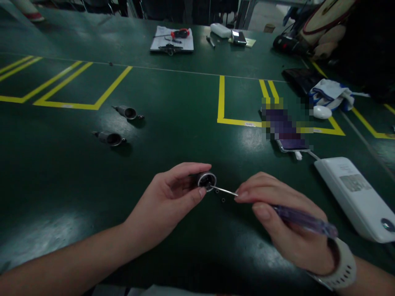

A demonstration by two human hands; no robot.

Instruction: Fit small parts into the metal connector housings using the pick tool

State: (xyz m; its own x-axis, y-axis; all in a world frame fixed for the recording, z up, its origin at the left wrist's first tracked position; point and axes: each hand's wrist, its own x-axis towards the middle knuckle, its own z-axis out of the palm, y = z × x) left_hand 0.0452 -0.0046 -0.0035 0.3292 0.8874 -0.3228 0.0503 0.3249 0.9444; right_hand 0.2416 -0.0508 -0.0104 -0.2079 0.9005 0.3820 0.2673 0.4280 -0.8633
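My left hand (173, 197) grips a small hollow metal part (207, 180) with a round open mouth, thumb below and fingers above. The mouth is turned toward my right hand (284, 218), which is closed around a screwdriver (304, 220) with a translucent purplish handle. The screwdriver's thin shaft reaches into the mouth of the part; its tip is hard to make out inside. Two tiny rings (223, 200) lie on the table just under the shaft. Farther left rest two similar hollow metal parts, one nearer (111, 139) and one farther (127, 112).
A white power bank (354, 197) lies right of my right hand, cabled to a phone (286, 129). Behind are a white rounded object (322, 112) and gloves (331, 93). A clipboard (160, 45) with a red-black screwdriver (180, 33) sits at the back. Yellow tape (221, 98) marks the green table.
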